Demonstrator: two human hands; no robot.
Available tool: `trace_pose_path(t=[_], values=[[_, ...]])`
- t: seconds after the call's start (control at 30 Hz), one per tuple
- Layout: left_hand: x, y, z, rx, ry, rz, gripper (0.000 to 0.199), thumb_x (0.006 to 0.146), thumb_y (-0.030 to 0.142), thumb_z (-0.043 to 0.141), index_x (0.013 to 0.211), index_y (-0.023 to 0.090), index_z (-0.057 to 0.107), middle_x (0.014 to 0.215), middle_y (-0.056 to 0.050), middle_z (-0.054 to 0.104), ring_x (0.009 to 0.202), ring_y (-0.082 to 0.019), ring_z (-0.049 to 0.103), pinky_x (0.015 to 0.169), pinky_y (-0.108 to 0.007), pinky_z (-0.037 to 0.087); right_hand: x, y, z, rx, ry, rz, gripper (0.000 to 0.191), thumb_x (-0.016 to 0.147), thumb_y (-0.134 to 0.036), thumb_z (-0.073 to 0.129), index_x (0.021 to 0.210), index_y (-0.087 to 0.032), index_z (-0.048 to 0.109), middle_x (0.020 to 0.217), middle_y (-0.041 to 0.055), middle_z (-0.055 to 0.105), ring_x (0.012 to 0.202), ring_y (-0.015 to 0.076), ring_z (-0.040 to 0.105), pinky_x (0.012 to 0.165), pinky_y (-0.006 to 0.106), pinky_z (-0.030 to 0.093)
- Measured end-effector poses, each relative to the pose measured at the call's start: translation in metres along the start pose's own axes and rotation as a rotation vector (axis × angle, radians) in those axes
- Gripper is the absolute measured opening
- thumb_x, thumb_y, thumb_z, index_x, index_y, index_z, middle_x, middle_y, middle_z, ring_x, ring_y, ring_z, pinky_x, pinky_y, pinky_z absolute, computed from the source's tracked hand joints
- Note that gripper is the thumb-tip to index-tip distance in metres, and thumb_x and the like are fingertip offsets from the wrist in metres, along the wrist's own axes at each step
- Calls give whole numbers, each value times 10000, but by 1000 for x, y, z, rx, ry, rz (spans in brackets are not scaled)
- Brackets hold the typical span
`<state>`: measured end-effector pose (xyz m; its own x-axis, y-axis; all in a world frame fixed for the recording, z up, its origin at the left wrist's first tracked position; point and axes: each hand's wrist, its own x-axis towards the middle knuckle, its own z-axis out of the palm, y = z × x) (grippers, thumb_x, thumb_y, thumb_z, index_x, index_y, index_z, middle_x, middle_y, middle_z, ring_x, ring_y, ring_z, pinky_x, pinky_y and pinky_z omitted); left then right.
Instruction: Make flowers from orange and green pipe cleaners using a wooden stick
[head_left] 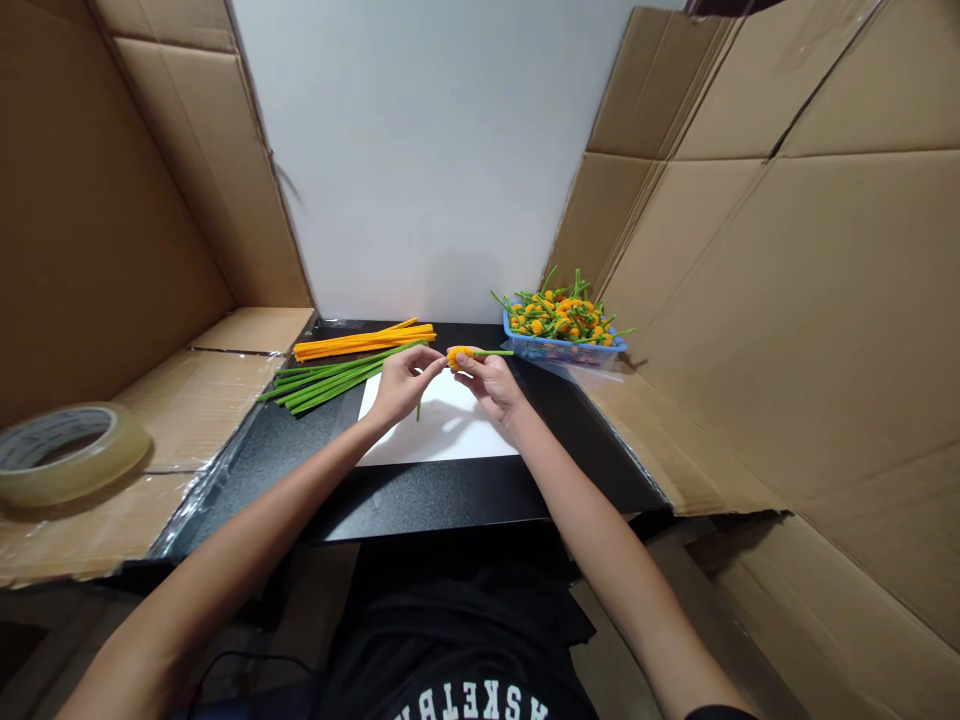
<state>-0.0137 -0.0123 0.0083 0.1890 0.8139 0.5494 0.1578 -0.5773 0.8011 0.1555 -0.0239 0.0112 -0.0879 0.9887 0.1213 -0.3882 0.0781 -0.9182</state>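
A small orange pipe-cleaner flower [454,357] with a green stem [495,352] pointing right is held above a white sheet of paper [439,440]. My right hand [489,382] grips the flower between thumb and fingers. On its other side, my left hand [405,382] is closed in a pinch, thumb and forefinger meeting at the flower's left edge. Below the left hand a short green end [418,411] shows; where it leads is hidden. Green pipe cleaners [322,385] lie to the left of that hand, and orange pipe cleaners [364,342] lie just behind them.
A blue basket [566,350] heaped with orange flowers on green stems [562,312] stands at the back right of the black table [420,500]. A big roll of clear tape [75,455] lies on cardboard at the left. Cardboard walls [810,300] rise at both sides.
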Motion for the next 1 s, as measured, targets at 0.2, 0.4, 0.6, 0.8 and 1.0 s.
trace_pose_path(t=[0.2, 0.4, 0.6, 0.8, 1.0], values=[[-2, 2, -2, 101, 45, 233, 246, 896, 412, 664, 895, 172, 719, 843, -46, 734, 710, -135, 648, 624, -240, 496, -1, -2, -1, 107, -79, 10, 386, 600, -335, 911, 932, -229, 746, 882, -3, 748, 823, 132, 662, 797, 254, 502], [-2, -4, -11, 613, 157, 805, 72, 915, 209, 628, 947, 198, 691, 841, -39, 713, 763, -159, 661, 692, -289, 507, 0, 1, -2, 198, -95, 87, 276, 741, -411, 817, 937, -234, 736, 922, 6, 751, 863, 151, 687, 853, 285, 534], [1, -3, -18, 815, 150, 977, 103, 903, 171, 629, 980, 221, 675, 821, -12, 703, 720, -154, 649, 659, -291, 481, -5, -5, -1, 182, -147, 49, 274, 809, -372, 725, 1049, -242, 734, 1007, 12, 752, 914, 158, 682, 862, 289, 544], [1, -2, -16, 835, 182, 983, 92, 879, 156, 655, 954, 207, 666, 824, -9, 706, 718, -156, 633, 663, -287, 478, -9, -8, 5, 79, -178, 26, 395, 741, -308, 767, 1126, -253, 703, 1038, 23, 743, 925, 168, 679, 804, 276, 543], [0, -3, -15, 860, 182, 927, 55, 911, 186, 623, 905, 207, 673, 795, -9, 700, 702, -151, 624, 651, -281, 467, -9, -7, 8, 13, -127, -21, 375, 688, -314, 806, 1042, -228, 717, 967, 16, 730, 832, 155, 684, 727, 256, 540]])
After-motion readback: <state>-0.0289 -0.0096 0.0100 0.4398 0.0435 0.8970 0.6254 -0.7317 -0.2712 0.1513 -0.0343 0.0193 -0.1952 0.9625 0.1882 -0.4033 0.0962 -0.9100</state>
